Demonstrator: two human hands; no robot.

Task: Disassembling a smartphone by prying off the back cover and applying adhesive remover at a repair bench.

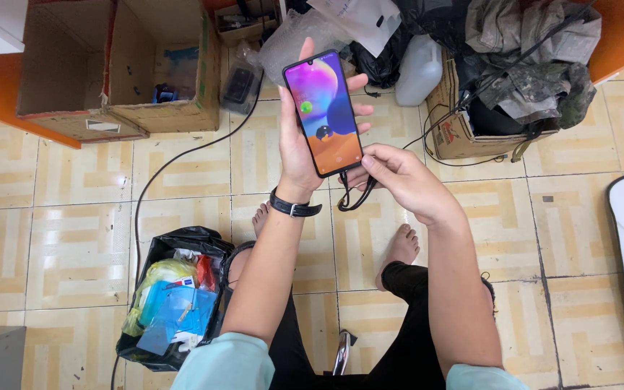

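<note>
My left hand (296, 137) holds a black smartphone (323, 112) upright, its screen lit with a colourful wallpaper. A black watch strap circles that wrist. My right hand (397, 173) is at the phone's bottom edge, fingers pinched on a black cable (355, 196) that loops down below the phone. Whether the plug is in the phone is hidden by my fingers. I am seated, with my bare feet on the tiled floor below the hands.
An open black bag of blue and yellow waste (171, 296) sits at lower left. Open cardboard boxes (120, 68) stand at upper left. A box with camouflage cloth (525, 65), plastic bags and a white jug (419, 68) lie behind. Black cords (160, 170) cross the tiles.
</note>
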